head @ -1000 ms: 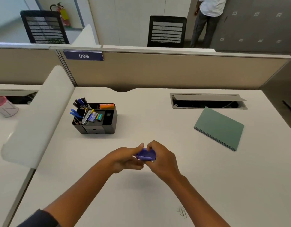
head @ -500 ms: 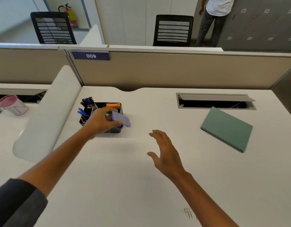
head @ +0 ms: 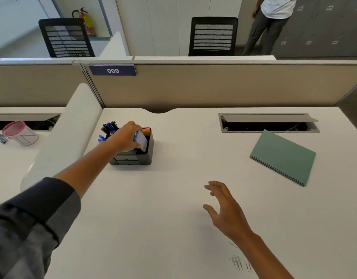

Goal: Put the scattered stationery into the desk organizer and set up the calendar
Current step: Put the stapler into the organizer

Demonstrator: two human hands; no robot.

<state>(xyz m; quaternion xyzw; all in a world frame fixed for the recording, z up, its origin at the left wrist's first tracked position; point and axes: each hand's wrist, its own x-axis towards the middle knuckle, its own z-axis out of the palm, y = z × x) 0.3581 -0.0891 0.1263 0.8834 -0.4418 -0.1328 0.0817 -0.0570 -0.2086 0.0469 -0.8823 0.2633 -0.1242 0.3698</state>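
Green notebook right, pink-rimmed cup left, desk organizer between

Organizer sits on your desk, left of centre, toward the back. Pens stand in its left rear part. Your left hand is over it, holding a card tilted into its right compartment. Your right hand hovers over the desk, nearer you and right of the organizer, well apart. Notebook lies far right, just before the cable hatch. Partition stands behind. Cup is on the next desk, left.
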